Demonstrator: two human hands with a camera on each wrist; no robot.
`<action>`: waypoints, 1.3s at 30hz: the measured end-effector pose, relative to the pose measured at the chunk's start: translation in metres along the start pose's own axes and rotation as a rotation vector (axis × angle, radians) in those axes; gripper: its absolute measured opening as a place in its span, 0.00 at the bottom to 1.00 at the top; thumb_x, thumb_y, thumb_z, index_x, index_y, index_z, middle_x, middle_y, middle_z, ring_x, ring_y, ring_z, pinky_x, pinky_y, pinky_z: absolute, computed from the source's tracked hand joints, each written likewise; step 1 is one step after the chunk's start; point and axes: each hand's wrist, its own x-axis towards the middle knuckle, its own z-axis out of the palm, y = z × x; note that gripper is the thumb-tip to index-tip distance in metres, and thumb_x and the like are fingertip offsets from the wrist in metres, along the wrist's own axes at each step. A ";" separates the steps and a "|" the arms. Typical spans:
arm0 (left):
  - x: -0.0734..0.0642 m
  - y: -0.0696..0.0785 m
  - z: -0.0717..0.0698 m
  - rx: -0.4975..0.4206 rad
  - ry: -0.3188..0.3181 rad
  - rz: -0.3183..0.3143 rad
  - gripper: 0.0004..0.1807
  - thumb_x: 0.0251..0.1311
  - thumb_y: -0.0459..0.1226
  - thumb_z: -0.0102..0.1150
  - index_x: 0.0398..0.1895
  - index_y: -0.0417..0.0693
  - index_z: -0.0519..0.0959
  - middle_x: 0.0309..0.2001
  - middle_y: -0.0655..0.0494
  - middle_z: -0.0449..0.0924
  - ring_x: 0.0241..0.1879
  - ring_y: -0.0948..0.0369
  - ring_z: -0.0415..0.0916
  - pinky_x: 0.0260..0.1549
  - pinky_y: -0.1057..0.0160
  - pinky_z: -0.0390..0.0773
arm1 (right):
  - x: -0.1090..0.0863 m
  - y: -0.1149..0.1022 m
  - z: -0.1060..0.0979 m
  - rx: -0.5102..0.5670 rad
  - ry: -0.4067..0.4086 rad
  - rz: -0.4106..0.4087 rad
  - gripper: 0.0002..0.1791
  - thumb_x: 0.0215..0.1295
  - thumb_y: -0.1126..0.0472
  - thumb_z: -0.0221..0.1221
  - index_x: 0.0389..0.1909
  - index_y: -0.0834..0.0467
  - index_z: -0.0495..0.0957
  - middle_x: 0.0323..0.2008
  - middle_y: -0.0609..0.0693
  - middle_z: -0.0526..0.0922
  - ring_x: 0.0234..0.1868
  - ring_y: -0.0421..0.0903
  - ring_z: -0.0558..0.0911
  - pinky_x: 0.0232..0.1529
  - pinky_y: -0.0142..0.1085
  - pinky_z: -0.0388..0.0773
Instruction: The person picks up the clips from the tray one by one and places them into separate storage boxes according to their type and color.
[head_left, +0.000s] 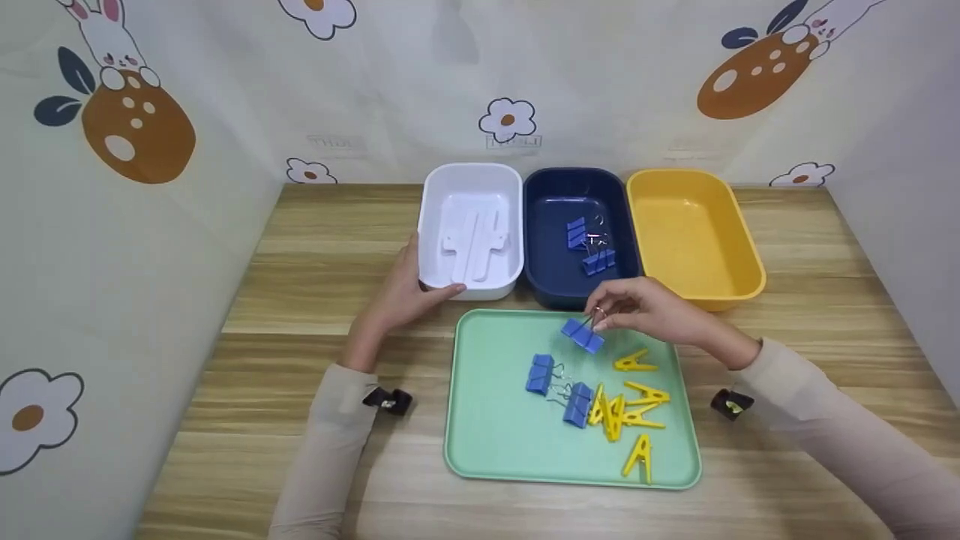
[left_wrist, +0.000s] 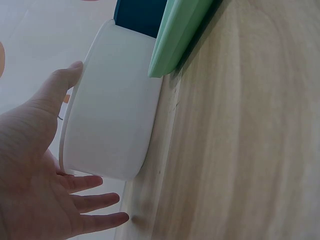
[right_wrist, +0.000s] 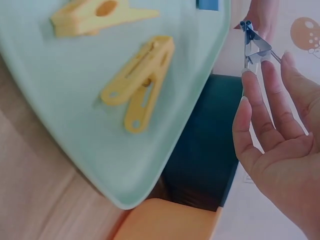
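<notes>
My right hand [head_left: 651, 309] pinches a blue binder clip [head_left: 583, 335] by its wire handles, above the back of the green tray [head_left: 487, 450]. In the right wrist view the same binder clip [right_wrist: 256, 47] shows at the fingertips. Two more blue binder clips, one at the left [head_left: 539, 373] and one nearer [head_left: 578, 405], lie on the tray beside several yellow clothespins [head_left: 640, 457]. At the front left corner of the white bin [head_left: 480, 294], my left hand [head_left: 401, 292] rests with its thumb along the rim. In the left wrist view its fingers [left_wrist: 97, 201] reach out straight beside the bin.
Behind the tray, the white, navy [head_left: 547, 289] and yellow [head_left: 694, 262] bins stand side by side. White plastic pieces [head_left: 487, 247] lie in the white bin. Blue binder clips [head_left: 598, 262] lie in the navy one. A printed curtain [head_left: 405, 90] hangs behind the wooden table [head_left: 300, 300].
</notes>
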 end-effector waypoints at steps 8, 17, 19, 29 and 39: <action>0.000 0.001 -0.001 0.025 0.000 -0.020 0.60 0.56 0.47 0.80 0.84 0.40 0.51 0.74 0.41 0.66 0.71 0.48 0.63 0.75 0.47 0.61 | 0.003 -0.004 -0.007 -0.002 0.047 -0.029 0.10 0.69 0.71 0.66 0.50 0.67 0.83 0.43 0.60 0.89 0.43 0.39 0.86 0.51 0.29 0.84; 0.000 0.000 -0.001 0.022 -0.004 -0.011 0.62 0.57 0.47 0.79 0.84 0.39 0.48 0.78 0.39 0.62 0.75 0.46 0.61 0.78 0.46 0.58 | 0.007 -0.009 -0.014 0.003 0.102 -0.007 0.09 0.69 0.72 0.65 0.49 0.67 0.83 0.41 0.60 0.89 0.42 0.40 0.87 0.50 0.29 0.85; 0.000 0.000 -0.001 0.029 -0.003 -0.016 0.62 0.57 0.47 0.79 0.84 0.38 0.48 0.77 0.39 0.62 0.74 0.47 0.62 0.78 0.46 0.59 | 0.008 -0.010 -0.016 0.012 0.111 -0.001 0.09 0.69 0.73 0.65 0.49 0.67 0.83 0.41 0.60 0.88 0.42 0.44 0.88 0.50 0.30 0.85; 0.000 0.001 -0.001 0.028 -0.005 -0.025 0.64 0.56 0.48 0.79 0.85 0.39 0.46 0.78 0.39 0.61 0.76 0.47 0.61 0.79 0.46 0.58 | 0.011 -0.014 -0.025 -0.018 0.160 -0.007 0.08 0.71 0.71 0.64 0.48 0.66 0.83 0.41 0.59 0.88 0.42 0.44 0.87 0.50 0.27 0.84; 0.001 0.001 -0.001 0.014 -0.013 -0.007 0.61 0.57 0.46 0.79 0.85 0.41 0.48 0.78 0.40 0.62 0.75 0.48 0.61 0.78 0.48 0.58 | 0.016 -0.015 -0.033 -0.030 0.235 0.018 0.08 0.71 0.70 0.65 0.49 0.66 0.83 0.43 0.59 0.86 0.41 0.38 0.85 0.49 0.25 0.83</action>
